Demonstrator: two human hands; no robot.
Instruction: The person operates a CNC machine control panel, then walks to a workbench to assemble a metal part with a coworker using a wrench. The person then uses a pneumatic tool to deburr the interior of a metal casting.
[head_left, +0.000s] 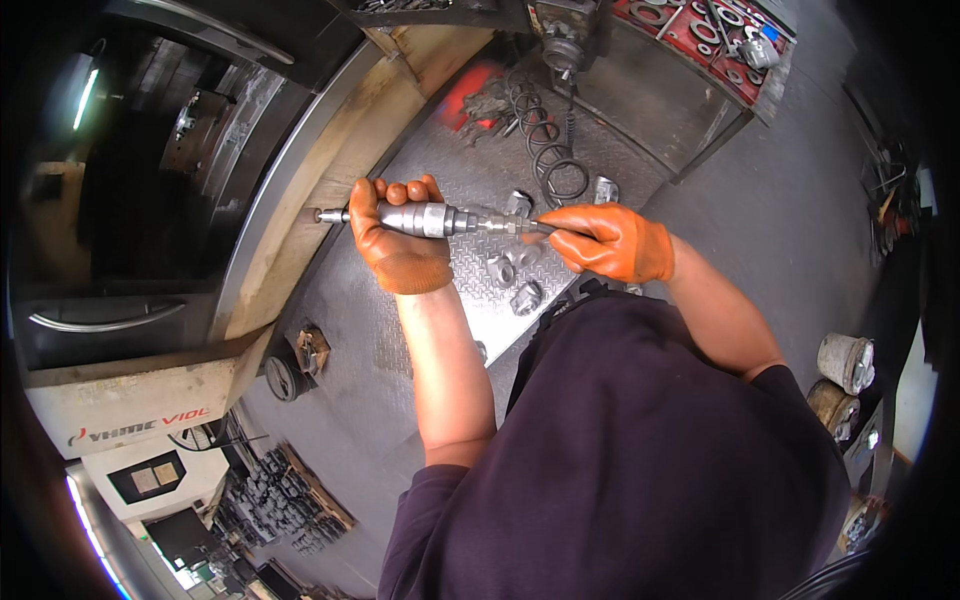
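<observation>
My left hand, in an orange glove, is wrapped round the silver body of an air die grinder. The grinder lies level across my view. Its shaft points left and ends in a small brownish grinding tip, close to the machine's pale edge. Metal fittings extend from its right end. There my right hand, gloved in orange too, closes on the dark air hose just behind the fittings. Below the hands, several grey metal parts lie on a checkered metal platform.
A large machine with a dark window and a curved handle stands at left. Coiled black hose hangs near a metal cabinet. A red tray of rings sits at far right. Buckets stand right; stacked parts lie lower left.
</observation>
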